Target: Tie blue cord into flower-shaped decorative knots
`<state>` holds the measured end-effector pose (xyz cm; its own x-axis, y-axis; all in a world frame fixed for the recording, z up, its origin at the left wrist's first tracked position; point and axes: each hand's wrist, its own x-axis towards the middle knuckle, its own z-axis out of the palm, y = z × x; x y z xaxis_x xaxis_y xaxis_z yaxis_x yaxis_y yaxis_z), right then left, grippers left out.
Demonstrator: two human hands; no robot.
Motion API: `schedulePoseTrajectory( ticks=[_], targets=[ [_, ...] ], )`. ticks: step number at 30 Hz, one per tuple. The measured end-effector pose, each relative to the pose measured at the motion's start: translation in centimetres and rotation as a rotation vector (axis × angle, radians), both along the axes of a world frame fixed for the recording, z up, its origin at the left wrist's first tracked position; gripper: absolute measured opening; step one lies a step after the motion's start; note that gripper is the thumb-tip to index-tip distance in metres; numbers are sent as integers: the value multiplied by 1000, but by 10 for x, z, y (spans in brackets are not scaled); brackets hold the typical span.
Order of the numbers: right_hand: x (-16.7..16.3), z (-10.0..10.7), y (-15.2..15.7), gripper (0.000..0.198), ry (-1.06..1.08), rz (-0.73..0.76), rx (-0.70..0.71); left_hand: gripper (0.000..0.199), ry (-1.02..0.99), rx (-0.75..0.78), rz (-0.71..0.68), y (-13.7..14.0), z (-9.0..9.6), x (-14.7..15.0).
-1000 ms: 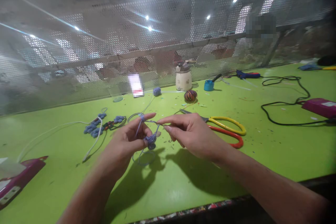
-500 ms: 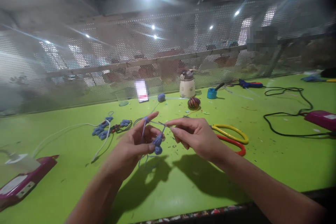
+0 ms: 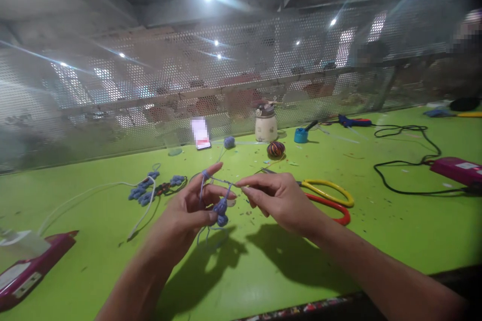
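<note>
My left hand (image 3: 184, 210) pinches a small blue-purple crochet piece (image 3: 220, 209) between thumb and fingers. Yarn (image 3: 202, 193) of the same colour is wrapped round its raised index finger, and loose tails dangle below the piece. My right hand (image 3: 276, 193) is closed on a thin crochet hook (image 3: 225, 181), whose tip points left to the yarn near that index finger. A strand runs from the hook down to the piece. Most of the hook's handle is hidden in my fingers. Behind my hands lies a ball of blue-purple yarn (image 3: 229, 142).
Scissors (image 3: 329, 191) with yellow and red handles lie beside my right hand. Blue crocheted pieces (image 3: 141, 193) and a white cable (image 3: 150, 195) are at left. Farther back stand a phone (image 3: 201, 133), a bottle (image 3: 266, 125), a dark multicoloured yarn ball (image 3: 276, 149) and a blue pot (image 3: 300, 135). Purple power strips (image 3: 457, 170) flank the table.
The hook's tip has moved left along the yarn towards my left index finger, and the hook lies flatter. The view has shifted slightly. Both hands keep their hold.
</note>
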<state>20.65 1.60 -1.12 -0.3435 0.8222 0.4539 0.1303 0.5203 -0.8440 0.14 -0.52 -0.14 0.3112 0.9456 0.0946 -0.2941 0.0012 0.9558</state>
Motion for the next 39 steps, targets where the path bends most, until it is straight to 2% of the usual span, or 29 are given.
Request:
schedulePoseTrajectory(
  ticks=[5, 11, 15, 20, 24, 27, 32, 35, 39],
  targets=[
    [1, 2, -1, 24, -43, -42, 126, 78, 3, -21, 39, -5, 6, 0],
    [3, 2, -3, 20, -73, -25, 390, 70, -74, -36, 54, -9, 10, -4],
    [4, 2, -3, 19, -59, 2, 436, 64, -153, -61, 33, -8, 10, -7],
    [4, 3, -3, 16, -12, 31, 456, 63, -179, -23, -4, -5, 7, -11],
    [4, 4, -4, 16, 10, 51, 397, 61, -219, -28, -32, -5, 6, -12],
    [5, 4, -4, 16, 65, 109, 236, 60, -211, -11, -20, -5, 4, -11],
    [4, -2, -2, 18, 227, 264, -173, 53, 9, 95, 26, -2, -3, -6],
    [1, -5, 1, 17, 284, 270, -286, 53, 158, 162, -7, 1, -7, -3],
    [-2, -4, 3, 23, 298, 206, -368, 64, 245, 234, -29, 5, -13, 1]
  ],
)
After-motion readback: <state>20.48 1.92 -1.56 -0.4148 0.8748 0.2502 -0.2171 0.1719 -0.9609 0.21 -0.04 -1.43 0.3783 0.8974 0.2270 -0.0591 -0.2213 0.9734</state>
